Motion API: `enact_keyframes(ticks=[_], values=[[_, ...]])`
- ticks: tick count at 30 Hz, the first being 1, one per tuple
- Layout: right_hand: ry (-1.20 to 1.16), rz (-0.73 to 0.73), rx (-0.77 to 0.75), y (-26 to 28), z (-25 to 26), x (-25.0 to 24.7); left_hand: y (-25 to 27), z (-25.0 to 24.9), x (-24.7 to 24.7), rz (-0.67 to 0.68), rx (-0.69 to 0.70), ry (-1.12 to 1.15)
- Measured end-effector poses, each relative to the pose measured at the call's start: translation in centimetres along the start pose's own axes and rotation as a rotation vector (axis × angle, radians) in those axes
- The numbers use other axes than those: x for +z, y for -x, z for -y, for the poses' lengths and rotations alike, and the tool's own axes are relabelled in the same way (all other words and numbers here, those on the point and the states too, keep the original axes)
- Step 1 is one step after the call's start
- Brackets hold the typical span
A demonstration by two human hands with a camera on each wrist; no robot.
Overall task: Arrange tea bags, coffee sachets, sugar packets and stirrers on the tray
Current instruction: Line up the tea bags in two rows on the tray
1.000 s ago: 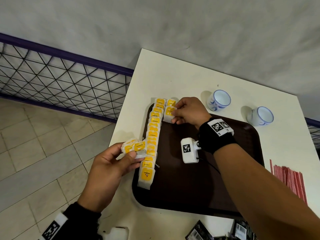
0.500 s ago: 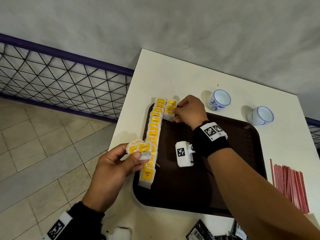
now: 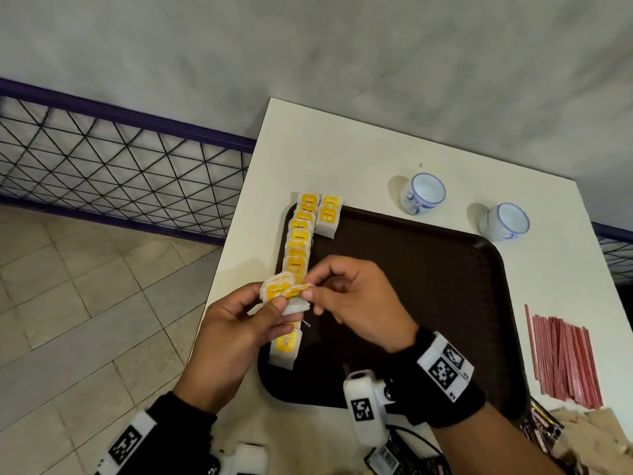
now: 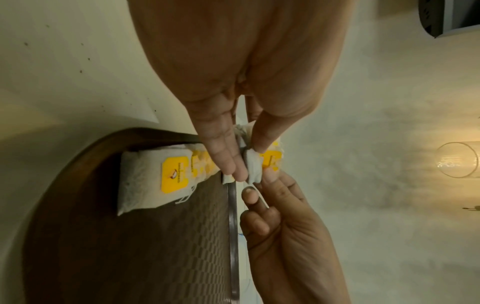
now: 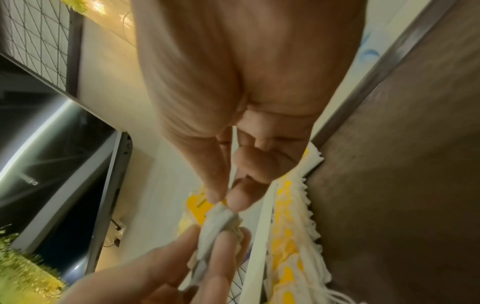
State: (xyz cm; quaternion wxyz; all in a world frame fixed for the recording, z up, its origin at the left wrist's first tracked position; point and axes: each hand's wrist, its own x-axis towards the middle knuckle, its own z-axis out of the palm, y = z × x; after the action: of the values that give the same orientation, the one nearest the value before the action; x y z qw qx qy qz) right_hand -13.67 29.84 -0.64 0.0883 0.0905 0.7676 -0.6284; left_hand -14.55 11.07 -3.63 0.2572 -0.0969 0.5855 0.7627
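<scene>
A dark brown tray lies on the white table. A column of yellow-tagged tea bags runs down its left edge, with a short second column beside it at the far end. My left hand grips a small stack of tea bags over the tray's left rim. My right hand pinches the top tea bag of that stack between thumb and forefinger. In the left wrist view the stack sits between my fingers. The right wrist view shows the pinched tea bag.
Two blue-and-white cups stand beyond the tray. Red stirrers lie in a bundle at the right. Dark sachets sit at the near right. The table's left edge drops to a tiled floor.
My right hand has left the tea bags at the tray's far left corner and come back to the stack in my left hand, where it now pinches a tea bag.
</scene>
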Motion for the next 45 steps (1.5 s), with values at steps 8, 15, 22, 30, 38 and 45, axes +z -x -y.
enact_keyframes(ticks=[8, 15, 22, 30, 38, 45], values=[[-0.013, -0.111, 0.019, 0.1, 0.4, -2.4, 0.0, -0.4, -0.6, -0.042, -0.023, 0.021], [-0.061, -0.209, 0.052, -1.8, -0.5, -4.7, 0.2, -0.3, -1.3, -0.072, -0.026, 0.007], [-0.044, -0.193, 0.217, -5.3, -1.6, -4.7, 0.2, -0.1, -1.4, -0.08, -0.033, -0.003], [0.088, -0.146, 0.283, -8.6, -1.5, -4.1, 0.3, -0.1, -1.5, -0.085, -0.022, -0.017], [0.251, -0.203, 0.261, -10.1, -2.0, -4.0, 0.5, 0.2, -1.5, -0.068, -0.02, -0.02], [0.301, -0.272, 0.247, -10.7, -2.1, -4.3, 0.5, 0.3, -1.6, -0.073, -0.023, -0.019]])
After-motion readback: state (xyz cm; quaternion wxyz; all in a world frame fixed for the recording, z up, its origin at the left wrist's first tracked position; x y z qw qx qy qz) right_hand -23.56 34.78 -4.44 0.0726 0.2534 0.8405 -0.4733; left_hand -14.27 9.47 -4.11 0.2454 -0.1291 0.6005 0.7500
